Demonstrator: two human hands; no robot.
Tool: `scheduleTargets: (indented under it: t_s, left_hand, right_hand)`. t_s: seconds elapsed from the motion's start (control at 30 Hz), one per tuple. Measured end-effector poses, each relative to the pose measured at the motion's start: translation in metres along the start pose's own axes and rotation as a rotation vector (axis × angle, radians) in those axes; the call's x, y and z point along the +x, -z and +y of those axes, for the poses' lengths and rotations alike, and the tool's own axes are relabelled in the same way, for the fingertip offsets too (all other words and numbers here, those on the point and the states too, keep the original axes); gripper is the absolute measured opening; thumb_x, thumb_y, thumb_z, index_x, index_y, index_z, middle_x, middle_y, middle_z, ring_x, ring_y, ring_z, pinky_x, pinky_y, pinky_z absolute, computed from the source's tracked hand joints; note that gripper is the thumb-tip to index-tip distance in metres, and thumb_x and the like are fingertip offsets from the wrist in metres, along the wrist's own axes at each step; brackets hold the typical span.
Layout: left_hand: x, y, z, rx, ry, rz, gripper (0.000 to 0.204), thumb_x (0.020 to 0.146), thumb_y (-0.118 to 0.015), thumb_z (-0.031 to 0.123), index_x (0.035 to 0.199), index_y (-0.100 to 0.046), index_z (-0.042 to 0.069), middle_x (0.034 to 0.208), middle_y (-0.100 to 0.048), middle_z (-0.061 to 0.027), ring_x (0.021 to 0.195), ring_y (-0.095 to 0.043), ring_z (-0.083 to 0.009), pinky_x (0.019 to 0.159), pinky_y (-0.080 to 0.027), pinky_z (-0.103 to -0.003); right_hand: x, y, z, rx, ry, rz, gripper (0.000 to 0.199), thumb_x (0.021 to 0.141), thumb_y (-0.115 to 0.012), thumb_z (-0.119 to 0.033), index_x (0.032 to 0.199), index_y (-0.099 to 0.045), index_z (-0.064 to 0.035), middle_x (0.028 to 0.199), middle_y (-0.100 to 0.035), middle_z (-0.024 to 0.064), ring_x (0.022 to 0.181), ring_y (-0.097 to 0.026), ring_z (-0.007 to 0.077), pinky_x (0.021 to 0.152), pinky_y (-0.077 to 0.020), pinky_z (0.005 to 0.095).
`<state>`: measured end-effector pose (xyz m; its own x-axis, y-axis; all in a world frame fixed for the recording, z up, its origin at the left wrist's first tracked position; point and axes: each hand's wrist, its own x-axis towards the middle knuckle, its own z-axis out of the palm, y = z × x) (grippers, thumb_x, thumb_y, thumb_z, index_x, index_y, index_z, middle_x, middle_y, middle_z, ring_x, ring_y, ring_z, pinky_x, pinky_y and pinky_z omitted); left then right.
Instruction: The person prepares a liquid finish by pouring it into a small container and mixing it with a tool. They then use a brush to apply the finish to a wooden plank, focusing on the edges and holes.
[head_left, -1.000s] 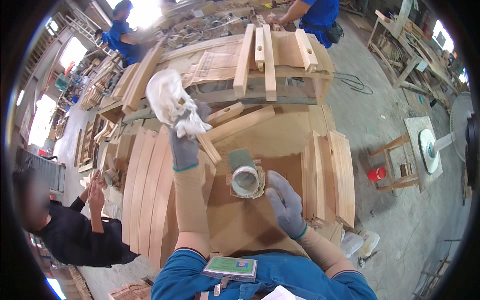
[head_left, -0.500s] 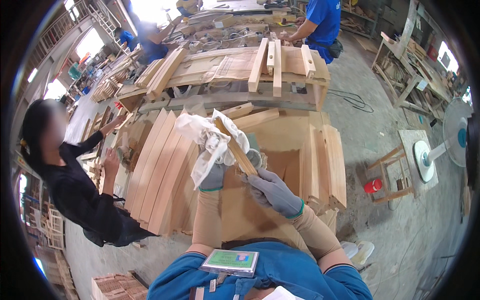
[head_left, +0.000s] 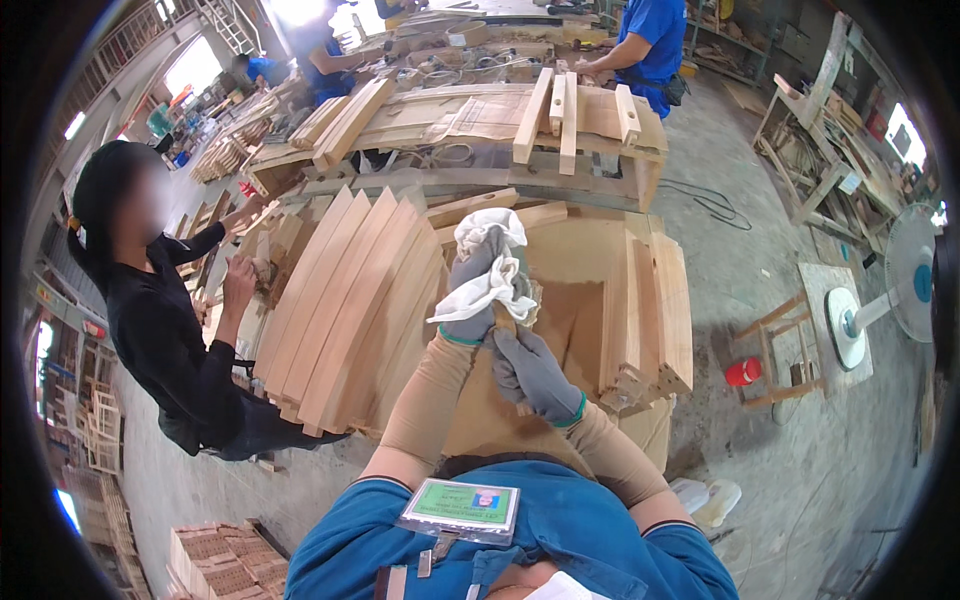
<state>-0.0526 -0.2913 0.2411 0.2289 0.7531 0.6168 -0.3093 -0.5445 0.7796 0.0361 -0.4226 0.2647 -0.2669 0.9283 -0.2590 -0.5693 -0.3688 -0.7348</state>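
Note:
My left hand [head_left: 468, 326], in a grey glove, is closed around a crumpled white cloth [head_left: 492, 290] that wraps a narrow wooden strip [head_left: 505, 319]. Just below it my right hand [head_left: 538, 375], gloved in grey too, grips the strip's near end. Between the two hands only a short brown piece of the strip shows; cloth and fingers cover the rest. Under my hands lies a tan board-like work surface [head_left: 465, 420]. To the left of the cloth, several pale curved wooden slats [head_left: 350, 300] lie side by side.
More wooden pieces [head_left: 660, 315] stand at the right of the surface. Beyond is a bench [head_left: 470, 115] bearing timber. A person in black [head_left: 165, 310] is close at left; a person in blue [head_left: 650, 50] works at the back. A white fan [head_left: 850, 320] stands at right.
The strip has swung from a slant to nearly upright and the cloth has folded around it. My left hand has moved right, closer to my right hand, which shifted slightly.

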Motion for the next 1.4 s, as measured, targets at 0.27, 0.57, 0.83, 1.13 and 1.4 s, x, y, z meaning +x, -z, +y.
scheduleTargets:
  t_s: [0.27, 0.57, 0.83, 1.13, 1.4]
  left_hand:
    - [0.003, -0.006, 0.078, -0.791, 0.746, -0.145, 0.020, 0.090, -0.050, 0.018, 0.106, -0.049, 0.006, 0.087, -0.056, -0.0047, 0.062, -0.055, -0.0116, 0.051, -0.045, -0.022]
    - [-0.034, 0.018, 0.130, 0.347, 0.381, -0.839, 0.043, 0.079, -0.068, 0.015, 0.118, -0.055, 0.005, 0.092, -0.068, -0.0070, 0.082, -0.065, -0.0139, 0.074, -0.050, -0.029]
    - [-0.020, 0.008, 0.123, -0.329, 0.799, -0.140, 0.025, 0.087, -0.061, 0.009, 0.111, -0.055, 0.006, 0.082, -0.062, -0.0047, 0.066, -0.060, -0.0115, 0.056, -0.049, -0.025]
    - [0.005, 0.011, 0.012, -0.514, 0.327, 0.397, 0.016, 0.091, -0.052, 0.009, 0.105, -0.055, 0.001, 0.089, -0.062, -0.0083, 0.073, -0.061, -0.0156, 0.058, -0.051, -0.027]
    - [0.093, 0.077, 0.034, 0.341, -0.088, 0.374, 0.017, 0.089, -0.052, 0.017, 0.102, -0.055, 0.006, 0.082, -0.055, -0.0028, 0.073, -0.052, -0.0137, 0.068, -0.047, -0.027]
  right_hand:
    - [-0.060, 0.013, -0.032, -0.395, -0.168, -0.067, 0.021, 0.097, -0.046, -0.030, 0.090, -0.047, -0.0106, 0.058, -0.036, -0.0074, 0.042, -0.031, 0.0034, 0.036, -0.0261, 0.0205]
    - [-0.088, 0.048, -0.080, -0.643, -0.593, -0.468, 0.023, 0.094, -0.049, -0.032, 0.097, -0.053, -0.0098, 0.061, -0.038, -0.0086, 0.048, -0.036, 0.0004, 0.038, -0.0282, 0.0176]
    - [-0.076, 0.027, -0.065, -0.685, -0.326, -0.260, 0.022, 0.094, -0.048, -0.031, 0.094, -0.052, -0.0098, 0.062, -0.041, -0.0068, 0.047, -0.037, 0.0030, 0.039, -0.0298, 0.0195]
    - [-0.022, -0.019, 0.002, -0.257, 0.043, 0.113, 0.018, 0.096, -0.045, -0.026, 0.089, -0.047, -0.0100, 0.060, -0.036, -0.0074, 0.045, -0.034, 0.0028, 0.038, -0.0279, 0.0212]
    - [-0.033, 0.011, 0.031, -0.641, 0.320, 0.052, 0.025, 0.095, -0.047, -0.029, 0.095, -0.052, -0.0053, 0.062, -0.048, 0.0004, 0.054, -0.048, 0.0133, 0.051, -0.0409, 0.0294]
